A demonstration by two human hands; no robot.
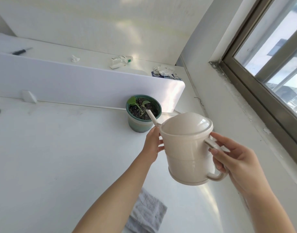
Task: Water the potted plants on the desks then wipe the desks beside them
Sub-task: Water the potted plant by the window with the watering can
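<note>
Watering can (188, 148): smooth cream plastic, domed lid, thin spout over the soil.
Right hand (235, 158): wrapped around its handle.
Left hand (152, 143): cupping its side, seemingly steadying.
Pot (142, 121): round, green-glazed, on the white desk (60, 148).
Cloth (146, 214): grey, woven, crumpled.

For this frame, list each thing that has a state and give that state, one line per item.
watering can: lifted, tilted, lid on, spout over the soil
left hand: steadying the can's front side
right hand: gripping the handle
potted plant: upright on the desk, by the divider
grey cloth: lying crumpled on the desk, untouched
bottle: lying on its side on the far desk
window: cannot tell whether open or shut
</note>
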